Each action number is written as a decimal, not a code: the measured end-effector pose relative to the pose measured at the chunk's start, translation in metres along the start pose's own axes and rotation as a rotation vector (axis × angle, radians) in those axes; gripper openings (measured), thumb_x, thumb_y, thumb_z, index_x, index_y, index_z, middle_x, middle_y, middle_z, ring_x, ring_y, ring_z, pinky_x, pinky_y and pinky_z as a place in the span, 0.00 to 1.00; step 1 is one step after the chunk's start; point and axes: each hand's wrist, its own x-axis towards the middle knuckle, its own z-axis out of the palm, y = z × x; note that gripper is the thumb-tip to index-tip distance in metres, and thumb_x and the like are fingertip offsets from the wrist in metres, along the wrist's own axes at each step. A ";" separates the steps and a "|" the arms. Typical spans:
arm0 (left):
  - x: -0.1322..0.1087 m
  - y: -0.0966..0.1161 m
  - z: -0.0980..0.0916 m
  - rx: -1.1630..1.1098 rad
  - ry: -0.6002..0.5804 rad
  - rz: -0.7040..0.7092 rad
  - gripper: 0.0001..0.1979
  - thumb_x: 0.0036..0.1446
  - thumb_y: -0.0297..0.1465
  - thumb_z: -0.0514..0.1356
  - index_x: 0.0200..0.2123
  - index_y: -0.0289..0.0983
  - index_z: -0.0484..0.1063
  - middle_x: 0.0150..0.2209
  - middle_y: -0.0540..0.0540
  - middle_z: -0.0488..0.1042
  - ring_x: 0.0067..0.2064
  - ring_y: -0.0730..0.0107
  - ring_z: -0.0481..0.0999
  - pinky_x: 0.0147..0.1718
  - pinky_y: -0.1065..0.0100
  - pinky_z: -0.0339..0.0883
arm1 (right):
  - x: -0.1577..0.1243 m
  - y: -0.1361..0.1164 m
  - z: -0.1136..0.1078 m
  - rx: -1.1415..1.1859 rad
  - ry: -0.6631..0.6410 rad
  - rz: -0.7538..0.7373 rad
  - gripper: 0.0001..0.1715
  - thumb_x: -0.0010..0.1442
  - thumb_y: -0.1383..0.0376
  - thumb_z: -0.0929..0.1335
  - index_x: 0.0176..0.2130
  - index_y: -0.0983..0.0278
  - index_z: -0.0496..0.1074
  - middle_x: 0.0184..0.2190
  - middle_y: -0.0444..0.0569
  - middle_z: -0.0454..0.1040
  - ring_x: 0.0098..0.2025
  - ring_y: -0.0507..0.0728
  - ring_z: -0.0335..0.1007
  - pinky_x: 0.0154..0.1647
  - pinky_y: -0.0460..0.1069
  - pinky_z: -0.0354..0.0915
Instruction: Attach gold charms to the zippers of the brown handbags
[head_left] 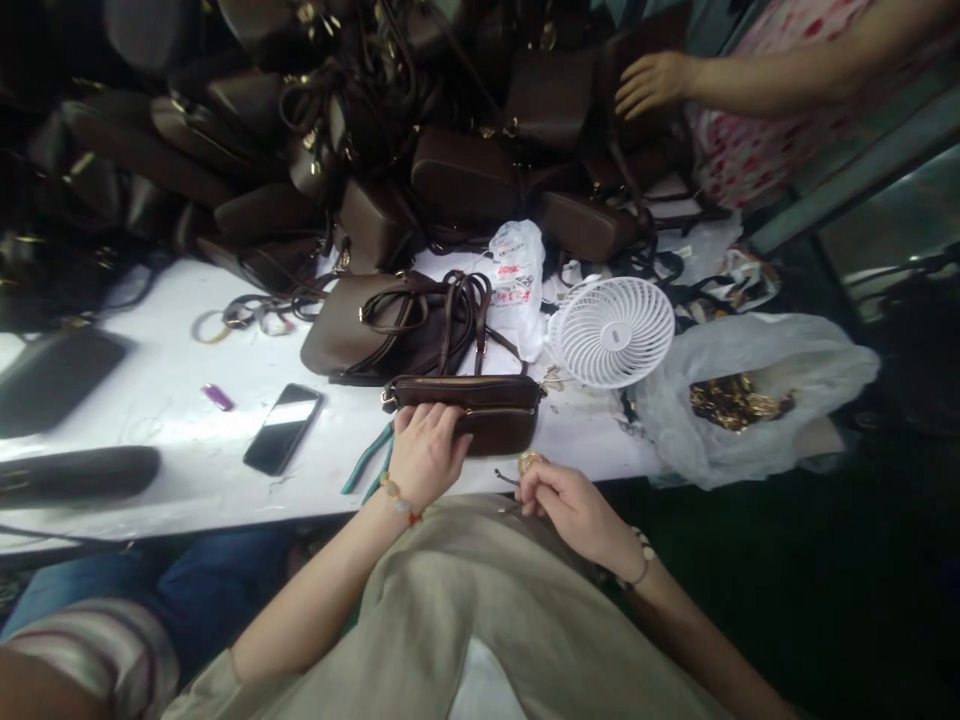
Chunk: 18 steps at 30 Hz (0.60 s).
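Pressing flat, fingers spread, the left hand (426, 455) rests on a smooth brown leather zip clutch (499, 425). The curled right hand (571, 510) pinches a small gold ring (531, 462). Green-handled pliers (367, 460) lie at the left hand's 9 o'clock on the white table (172, 375), a white mesh fan (611, 332) at the clutch's 1 o'clock.

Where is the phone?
In the head view, the black phone lies on the white table, left of the person's left hand, with a purple lighter just beside it.
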 end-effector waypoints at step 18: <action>-0.021 0.015 0.008 0.001 -0.032 -0.002 0.23 0.63 0.35 0.55 0.58 0.31 0.63 0.48 0.37 0.72 0.51 0.50 0.67 0.50 0.53 0.57 | 0.007 -0.001 0.008 -0.259 0.181 -0.172 0.23 0.67 0.51 0.64 0.52 0.60 0.76 0.53 0.55 0.74 0.56 0.61 0.70 0.61 0.58 0.64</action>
